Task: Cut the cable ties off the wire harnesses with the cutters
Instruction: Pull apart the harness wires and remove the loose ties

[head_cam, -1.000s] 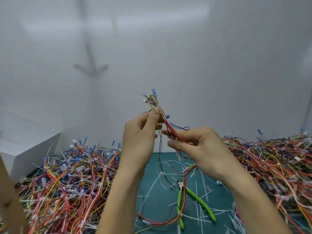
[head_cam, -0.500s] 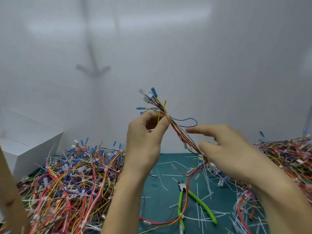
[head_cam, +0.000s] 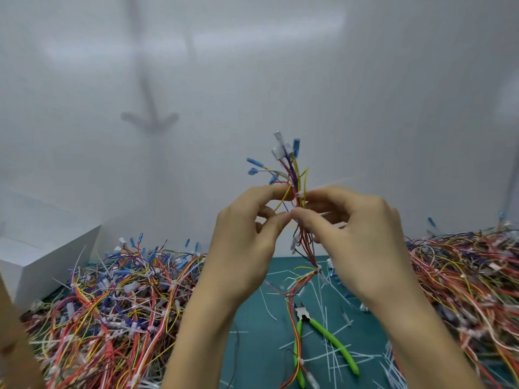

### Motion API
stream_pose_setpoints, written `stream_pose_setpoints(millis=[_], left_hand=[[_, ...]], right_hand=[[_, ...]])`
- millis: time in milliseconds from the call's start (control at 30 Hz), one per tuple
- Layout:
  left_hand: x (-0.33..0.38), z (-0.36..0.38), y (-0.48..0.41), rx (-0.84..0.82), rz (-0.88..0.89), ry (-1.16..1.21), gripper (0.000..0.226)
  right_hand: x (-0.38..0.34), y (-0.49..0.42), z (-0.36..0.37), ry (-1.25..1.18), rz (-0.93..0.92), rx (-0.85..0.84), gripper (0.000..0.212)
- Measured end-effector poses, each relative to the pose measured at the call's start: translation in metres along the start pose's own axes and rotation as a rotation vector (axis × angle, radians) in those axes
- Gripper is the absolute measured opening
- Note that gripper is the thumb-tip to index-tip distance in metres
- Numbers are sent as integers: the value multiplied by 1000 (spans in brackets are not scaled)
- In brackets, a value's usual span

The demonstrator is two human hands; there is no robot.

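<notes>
Harness (head_cam: 293, 175): upright, raised above worktop (head_cam: 252, 346), blue connectors fanning out above your fingers (head_cam: 261, 193) | left hand (head_cam: 244, 248): thumb and forefinger curled, pinching the wires | right hand (head_cam: 356, 240): fingertips pinching same bundle at white cable tie (head_cam: 301, 194), touching the left | cutters (head_cam: 325, 332): flat on worktop below, unheld.

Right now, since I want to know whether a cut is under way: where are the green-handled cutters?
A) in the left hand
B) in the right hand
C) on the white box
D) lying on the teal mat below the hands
D: the cutters lie untouched on the mat, while the left hand and the right hand both pinch the raised wire harness.
</notes>
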State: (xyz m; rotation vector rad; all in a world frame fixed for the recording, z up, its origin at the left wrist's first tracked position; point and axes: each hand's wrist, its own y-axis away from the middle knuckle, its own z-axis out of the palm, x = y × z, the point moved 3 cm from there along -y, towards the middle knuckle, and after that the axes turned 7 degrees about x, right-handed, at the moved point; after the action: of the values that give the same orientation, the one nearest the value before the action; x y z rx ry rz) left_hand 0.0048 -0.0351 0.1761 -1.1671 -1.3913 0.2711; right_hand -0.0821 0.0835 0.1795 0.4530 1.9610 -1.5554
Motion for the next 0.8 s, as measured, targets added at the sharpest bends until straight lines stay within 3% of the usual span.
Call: stream_pose_setpoints(millis=[167, 300, 400, 500, 633, 800], left_hand=[[10, -6, 2, -158, 77, -16, 48], [7, -22, 2, -96, 76, -80, 26], [-2, -30, 2, -127, -74, -101, 14], [-9, -29, 7, -353, -259, -60, 34], [-2, -18, 15, -635, -332, 9, 35], [-1, -16, 17, -647, -385, 50, 20]], right_hand=[[6, -3, -8, -210, 87, 106, 19], [11, -9, -17, -382, 223, 145, 16], [12, -11, -23, -464, 287, 179, 18], [13, -11, -25, -500, 301, 218, 17], [13, -10, -25, -514, 298, 263, 14], [13, -11, -26, -512, 299, 295, 14]])
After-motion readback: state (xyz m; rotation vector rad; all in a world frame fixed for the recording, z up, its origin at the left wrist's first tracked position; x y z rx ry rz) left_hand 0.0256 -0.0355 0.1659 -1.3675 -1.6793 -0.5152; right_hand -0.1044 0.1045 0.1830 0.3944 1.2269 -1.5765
